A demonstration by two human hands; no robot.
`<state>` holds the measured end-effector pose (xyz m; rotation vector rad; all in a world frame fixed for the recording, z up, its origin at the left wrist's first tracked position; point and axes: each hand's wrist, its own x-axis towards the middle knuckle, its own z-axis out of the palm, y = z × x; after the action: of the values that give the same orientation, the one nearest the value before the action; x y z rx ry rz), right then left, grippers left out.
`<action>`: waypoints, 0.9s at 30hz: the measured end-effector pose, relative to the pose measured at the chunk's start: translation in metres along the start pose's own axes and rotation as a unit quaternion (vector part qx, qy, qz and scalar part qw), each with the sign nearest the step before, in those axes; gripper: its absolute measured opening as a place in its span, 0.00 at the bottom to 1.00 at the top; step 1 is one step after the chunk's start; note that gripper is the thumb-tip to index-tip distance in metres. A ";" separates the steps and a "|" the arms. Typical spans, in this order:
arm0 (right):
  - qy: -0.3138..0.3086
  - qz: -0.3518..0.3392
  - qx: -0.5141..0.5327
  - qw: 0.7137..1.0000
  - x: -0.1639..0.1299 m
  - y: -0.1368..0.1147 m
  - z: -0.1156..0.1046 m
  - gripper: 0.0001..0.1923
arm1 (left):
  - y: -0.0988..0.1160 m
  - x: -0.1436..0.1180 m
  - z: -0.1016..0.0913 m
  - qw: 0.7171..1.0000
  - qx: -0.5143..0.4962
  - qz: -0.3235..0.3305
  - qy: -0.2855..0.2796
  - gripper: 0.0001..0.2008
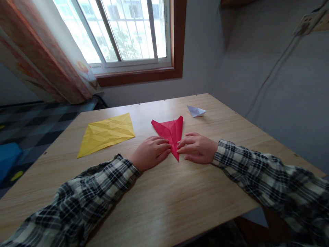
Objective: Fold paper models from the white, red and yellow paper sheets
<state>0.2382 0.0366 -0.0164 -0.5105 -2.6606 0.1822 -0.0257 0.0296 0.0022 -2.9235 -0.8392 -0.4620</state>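
Observation:
A folded piece of red origami paper (168, 128) lies on the table, with two raised flaps at its far end and a narrow point towards me. My left hand (151, 151) is closed at its left edge, fingertips pressed on the paper near the lower point. From the other side, my right hand (197, 147) holds the right edge, fingers bent and the thumb low beside the point. Part of the paper's lower edges is hidden under my fingers.
A creased yellow paper sheet (110, 132) lies at the left on the wooden table (159, 202). Behind my right hand stands a small white paper boat (196, 111). Beyond the table are a window (128, 31) and a curtain (46, 51).

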 end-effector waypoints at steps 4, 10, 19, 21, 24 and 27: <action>0.004 -0.007 0.009 1.000 0.000 -0.003 0.001 0.14 | 0.011 0.003 0.002 0.998 0.014 -0.058 -0.002 0.12; 0.011 -0.037 0.018 0.999 0.002 -0.006 0.002 0.14 | 0.015 0.003 0.005 0.994 0.009 -0.109 0.010 0.09; 0.025 -0.035 0.028 0.999 0.001 -0.001 0.005 0.12 | 0.018 0.003 0.001 0.987 -0.022 -0.157 -0.023 0.14; 0.027 -0.033 0.029 0.999 0.002 0.000 0.005 0.12 | 0.018 0.003 0.001 0.986 -0.029 -0.159 -0.032 0.15; 0.036 -0.021 0.026 0.999 0.002 0.003 0.006 0.13 | 0.018 0.002 0.001 0.986 -0.035 -0.158 -0.040 0.16; 0.033 -0.004 0.038 0.999 0.001 0.006 0.008 0.15 | 0.017 0.001 0.003 0.987 -0.035 -0.154 -0.042 0.18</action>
<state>0.2357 0.0426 -0.0249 -0.4732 -2.5796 0.2574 -0.0156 0.0162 -0.0005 -2.9006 -1.3216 -0.3954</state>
